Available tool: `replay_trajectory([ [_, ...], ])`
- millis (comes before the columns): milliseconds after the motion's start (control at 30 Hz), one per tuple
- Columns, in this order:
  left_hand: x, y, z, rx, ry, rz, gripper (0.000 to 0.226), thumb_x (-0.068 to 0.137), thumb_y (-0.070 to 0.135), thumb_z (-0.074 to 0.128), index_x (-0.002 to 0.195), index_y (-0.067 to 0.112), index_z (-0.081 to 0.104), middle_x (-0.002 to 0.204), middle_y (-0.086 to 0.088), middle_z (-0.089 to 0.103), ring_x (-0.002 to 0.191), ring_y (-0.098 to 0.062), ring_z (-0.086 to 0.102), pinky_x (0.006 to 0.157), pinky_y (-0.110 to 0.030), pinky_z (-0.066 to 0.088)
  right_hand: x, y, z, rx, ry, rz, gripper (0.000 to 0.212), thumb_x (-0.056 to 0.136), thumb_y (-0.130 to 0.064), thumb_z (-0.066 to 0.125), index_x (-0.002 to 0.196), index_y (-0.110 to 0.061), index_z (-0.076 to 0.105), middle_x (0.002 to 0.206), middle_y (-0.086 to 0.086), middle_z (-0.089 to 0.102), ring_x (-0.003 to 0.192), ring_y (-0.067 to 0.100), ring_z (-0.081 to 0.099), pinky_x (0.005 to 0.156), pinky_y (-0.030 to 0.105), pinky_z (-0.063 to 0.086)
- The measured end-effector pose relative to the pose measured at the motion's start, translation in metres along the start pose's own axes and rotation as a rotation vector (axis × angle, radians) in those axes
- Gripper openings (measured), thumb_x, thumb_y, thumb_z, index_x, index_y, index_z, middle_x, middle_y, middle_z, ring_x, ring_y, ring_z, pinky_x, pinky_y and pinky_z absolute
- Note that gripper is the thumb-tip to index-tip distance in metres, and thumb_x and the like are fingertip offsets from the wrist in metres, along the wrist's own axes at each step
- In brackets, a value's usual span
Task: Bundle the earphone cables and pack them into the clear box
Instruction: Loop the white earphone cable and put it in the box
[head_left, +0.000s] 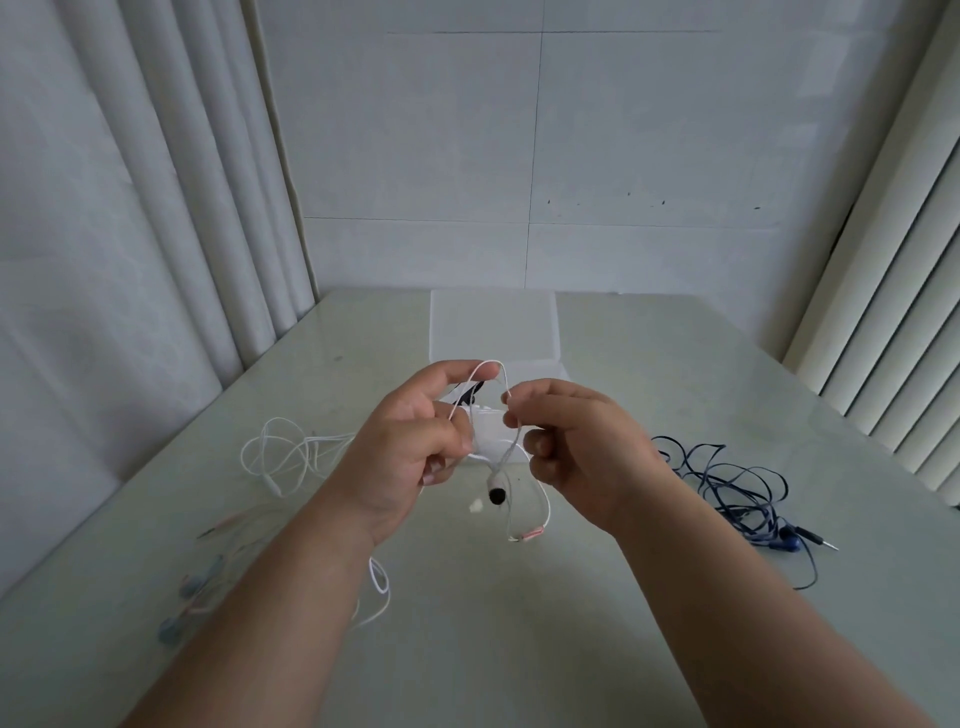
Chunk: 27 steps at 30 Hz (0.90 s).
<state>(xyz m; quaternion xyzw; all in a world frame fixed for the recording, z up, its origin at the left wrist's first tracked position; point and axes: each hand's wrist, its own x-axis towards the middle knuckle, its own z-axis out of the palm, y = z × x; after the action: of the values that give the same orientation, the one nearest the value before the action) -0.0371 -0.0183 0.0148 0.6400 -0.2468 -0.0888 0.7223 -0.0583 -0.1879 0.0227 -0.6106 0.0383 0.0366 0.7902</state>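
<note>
White tiled wall (649, 130), pale curtains (130, 208), table (493, 623)

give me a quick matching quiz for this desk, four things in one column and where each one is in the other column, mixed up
Things
1. clear box
2. dark blue earphones
3. white cable with the black earbud
4. light blue earbuds

Places
a. held up by the left hand and right hand
b. on the table, right of the hands
c. far middle of the table, behind the hands
d. near left of the table, beside the left forearm

Pairs: 1-c, 2-b, 3-a, 4-d
</note>
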Motion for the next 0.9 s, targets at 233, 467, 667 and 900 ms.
replay_trajectory([
  [233,-0.0003,0.0005,0.0007,0.000,-0.013,-0.008,0.059,0.060,-0.001,0.046,0.111,0.021,0.067,0.051,-0.002,0.037,0.042,-0.012,0.022,0.044,-0.021,0.018,-0.0014,0.0009,-0.0016,-0.050,-0.119,0.053,0.010,0.085,-0.004,0.064,0.081,-0.012,0.068,0.068,-0.003,0.058,0.054,0.012,0.036,0.048,0.021,0.027],
  [467,-0.0005,0.0005,-0.0004,-0.020,-0.008,-0.004,0.061,0.060,-0.002,0.046,0.114,0.017,0.066,0.049,0.000,0.038,0.042,-0.010,0.023,0.044,-0.021,0.017,0.0009,0.0005,-0.0012,-0.207,0.022,-0.008,0.013,0.087,-0.006,0.055,0.077,-0.013,0.059,0.065,0.006,0.063,0.051,0.017,0.038,0.045,0.024,0.027],
  [667,0.0006,0.0013,-0.0030,-0.038,0.055,0.011,0.062,0.060,-0.001,0.045,0.117,0.016,0.064,0.051,0.001,0.041,0.044,-0.011,0.024,0.046,-0.026,0.014,-0.0008,-0.0032,-0.0026,-0.329,0.051,-0.082,0.024,0.092,-0.011,0.048,0.079,-0.008,0.068,0.052,0.008,0.058,0.046,0.018,0.036,0.045,0.025,0.027],
  [900,0.0006,0.0002,0.0023,0.040,0.091,0.005,0.055,0.061,0.002,0.048,0.107,0.023,0.070,0.056,-0.003,0.040,0.047,-0.014,0.026,0.047,-0.028,0.016,-0.0031,-0.0055,0.0010,0.194,-0.144,-0.170,0.025,0.099,-0.015,0.044,0.084,-0.010,0.063,0.051,0.006,0.049,0.048,0.018,0.040,0.045,0.025,0.032],
])
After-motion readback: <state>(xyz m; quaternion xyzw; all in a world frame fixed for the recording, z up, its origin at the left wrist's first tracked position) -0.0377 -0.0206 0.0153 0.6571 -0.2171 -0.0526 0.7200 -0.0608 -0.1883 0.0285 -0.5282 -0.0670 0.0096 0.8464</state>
